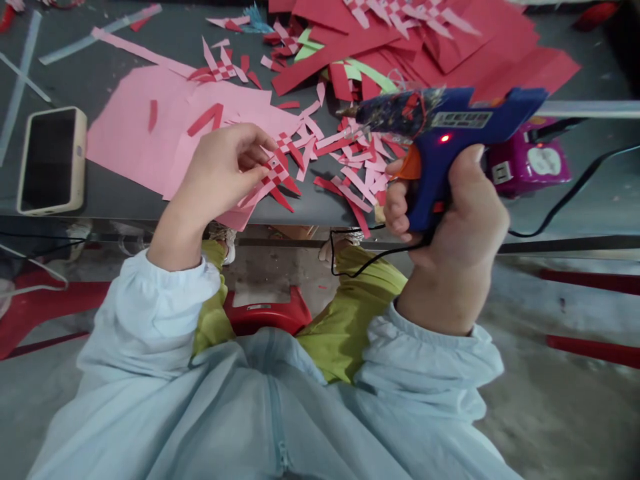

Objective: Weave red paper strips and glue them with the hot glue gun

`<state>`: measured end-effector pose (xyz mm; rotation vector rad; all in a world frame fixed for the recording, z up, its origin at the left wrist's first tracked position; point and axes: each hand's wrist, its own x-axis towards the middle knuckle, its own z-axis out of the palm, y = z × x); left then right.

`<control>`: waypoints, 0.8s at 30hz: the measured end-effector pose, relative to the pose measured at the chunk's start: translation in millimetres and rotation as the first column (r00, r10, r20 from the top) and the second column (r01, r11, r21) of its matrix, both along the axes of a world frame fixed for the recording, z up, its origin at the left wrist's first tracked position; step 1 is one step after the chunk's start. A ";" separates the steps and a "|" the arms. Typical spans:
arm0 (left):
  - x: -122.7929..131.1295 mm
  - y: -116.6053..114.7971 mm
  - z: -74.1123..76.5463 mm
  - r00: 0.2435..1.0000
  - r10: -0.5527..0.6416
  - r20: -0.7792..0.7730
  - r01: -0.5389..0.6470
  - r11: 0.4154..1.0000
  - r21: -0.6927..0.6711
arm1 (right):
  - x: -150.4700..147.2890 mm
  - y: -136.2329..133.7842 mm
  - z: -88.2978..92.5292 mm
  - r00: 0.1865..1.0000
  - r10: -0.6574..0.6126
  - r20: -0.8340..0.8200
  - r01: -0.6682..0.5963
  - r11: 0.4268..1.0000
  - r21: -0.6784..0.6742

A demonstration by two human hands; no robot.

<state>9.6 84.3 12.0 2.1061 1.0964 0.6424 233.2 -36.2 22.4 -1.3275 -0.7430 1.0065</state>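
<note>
My left hand (227, 160) pinches a small woven paper fish (275, 172) in a red and pink check, just above the table's front edge. My right hand (460, 207) is wrapped around the handle of a blue hot glue gun (435, 120) with an orange trigger and a lit red light. The gun's metal nozzle points left, over loose paper strips (350, 160). A clear glue stick (590, 109) runs out of its back end. Pink paper sheets (135, 127) lie beneath and beyond my left hand.
A phone (53, 160) lies at the left. Red paper sheets (500, 53) are piled at the back right, with more woven fish (220, 65) nearby. A purple box (530, 160) stands behind the gun. The black cord (360, 267) dangles below the table edge.
</note>
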 end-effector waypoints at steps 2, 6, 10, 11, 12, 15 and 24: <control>0.4 -0.9 -0.1 0.999 0.031 -0.018 -0.030 0.997 0.071 | 0.5 0.1 -0.6 1.000 0.013 -0.007 -0.013 1.000 0.008; -2.1 -7.3 6.3 0.984 0.085 -0.157 -0.041 0.962 0.268 | 2.6 0.5 -2.9 1.000 0.025 0.000 -0.025 1.000 0.008; -3.2 -17.6 9.1 0.967 -0.034 -0.251 0.113 0.945 0.306 | 2.0 1.5 -3.8 1.000 0.024 0.007 -0.024 1.000 0.020; -2.5 -20.4 8.5 0.961 -0.073 -0.266 0.155 0.941 0.302 | 1.1 1.8 -3.4 1.000 0.025 0.003 -0.025 1.000 0.015; -1.4 -23.3 7.6 0.953 -0.111 -0.282 0.198 0.933 0.302 | -0.1 2.0 -2.7 1.000 0.024 0.000 -0.024 1.000 0.008; 2.1 -32.2 5.4 0.921 -0.216 -0.325 0.321 0.893 0.315 | -4.1 2.2 -0.2 1.000 0.018 0.001 -0.018 1.000 -0.007; 0.0 -42.3 -0.5 0.879 -0.282 -0.385 0.419 0.842 0.341 | -4.6 1.8 -0.3 0.996 0.062 0.063 -0.063 0.998 0.008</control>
